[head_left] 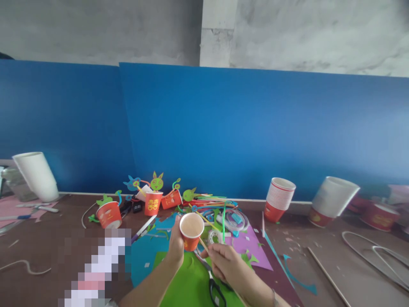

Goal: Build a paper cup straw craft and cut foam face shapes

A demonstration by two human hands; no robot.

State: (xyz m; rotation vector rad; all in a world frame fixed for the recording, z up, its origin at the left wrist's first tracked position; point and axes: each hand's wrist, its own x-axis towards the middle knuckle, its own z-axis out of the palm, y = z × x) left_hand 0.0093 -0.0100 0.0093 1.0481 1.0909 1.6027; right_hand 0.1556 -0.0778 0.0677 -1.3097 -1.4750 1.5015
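My left hand [177,243] is closed around the side of a red paper cup [191,243], whose open mouth tilts toward me. My right hand [225,262] pinches a thin, light-coloured stick [203,244], with its tip close to the cup's lower right side. Whether the tip touches or pierces the cup, I cannot tell. Below the hands, scissors with black handles [214,290] lie on a green paper sheet [182,277], partly covered by my right hand. A roll of clear tape [215,237] sits just behind the right hand.
Decorated red cups [153,204] with paper animal figures stand at the back left. Bunched coloured straws [207,204] lie behind the cup. At the right are a stack of paper cups [280,198] and a white roll-like stack [334,198]. Purple paper [255,251] and scraps cover the table.
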